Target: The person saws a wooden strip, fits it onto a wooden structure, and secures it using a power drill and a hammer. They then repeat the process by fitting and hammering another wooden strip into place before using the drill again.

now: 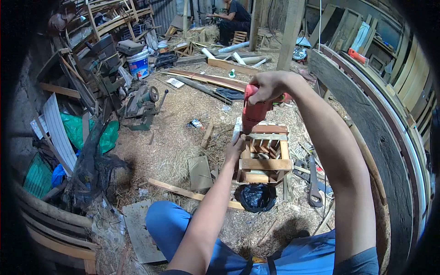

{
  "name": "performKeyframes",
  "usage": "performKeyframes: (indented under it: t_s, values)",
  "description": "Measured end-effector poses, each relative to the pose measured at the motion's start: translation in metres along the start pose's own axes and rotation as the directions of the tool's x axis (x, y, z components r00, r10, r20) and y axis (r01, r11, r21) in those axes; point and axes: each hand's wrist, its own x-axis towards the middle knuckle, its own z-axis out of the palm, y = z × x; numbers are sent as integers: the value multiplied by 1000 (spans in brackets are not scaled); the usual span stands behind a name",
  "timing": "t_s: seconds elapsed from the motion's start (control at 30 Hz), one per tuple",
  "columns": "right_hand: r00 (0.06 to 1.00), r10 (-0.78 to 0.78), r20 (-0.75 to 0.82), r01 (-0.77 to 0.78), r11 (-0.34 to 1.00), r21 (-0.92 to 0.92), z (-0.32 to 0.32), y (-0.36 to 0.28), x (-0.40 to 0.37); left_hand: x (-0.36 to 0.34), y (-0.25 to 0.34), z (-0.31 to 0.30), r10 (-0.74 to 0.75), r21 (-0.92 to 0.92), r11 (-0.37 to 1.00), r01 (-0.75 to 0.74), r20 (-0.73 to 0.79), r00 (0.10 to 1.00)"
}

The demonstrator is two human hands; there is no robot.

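My right hand [270, 86] is wrapped round a red power drill [256, 112], which is held upright with its nose pointing down. Under it stands a small slatted wooden crate [268, 164], and the drill's tip meets or nearly meets the crate's far left corner. My left hand [236, 147] grips the crate at that same corner, close below the drill; its fingertips are partly hidden. A container lined with a black plastic bag [257, 198] sits at the near side of the crate.
A handsaw [314, 183] lies right of the crate. Wood strips [195, 195] and shavings cover the floor. A bench vise [143, 103] and a paint bucket [138, 64] stand left. A thick plank [362, 119] borders the right. Another person [234, 20] sits at the back.
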Motion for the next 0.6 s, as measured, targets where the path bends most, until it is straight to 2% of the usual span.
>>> performKeyframes:
  t_s: [0.1,0.17,0.27,0.3,0.37,0.43,0.5,0.57,0.6]
  values:
    - [1000,-16,-23,14,997,-71,-4,5,-5,-1,7,1,-22,-17,1000,22,5,1000]
    - [997,81,-4,-80,997,23,-9,-2,-22,-20,35,5,-134,198,970,143,-57,989]
    - [996,38,-77,-39,999,-14,-8,23,-23,15,-13,-6,-44,209,977,50,-36,998]
    - [996,41,-80,-42,999,-14,-9,26,-31,14,-14,-5,-42,210,977,48,-33,999]
    - [983,-14,-183,7,999,-40,-8,32,-53,12,-14,-4,-56,127,990,61,-41,998]
    - [948,31,-318,-15,998,53,7,64,-61,-6,9,2,-73,151,985,82,-62,995]
    - [920,97,-379,-3,971,241,22,75,-91,-12,19,4,-88,174,980,102,-85,992]
    - [857,43,-514,179,910,375,57,123,-92,-7,11,3,-79,121,989,87,-70,994]
    - [853,139,-504,212,789,576,70,109,-113,1,2,-1,-79,148,985,89,-67,995]
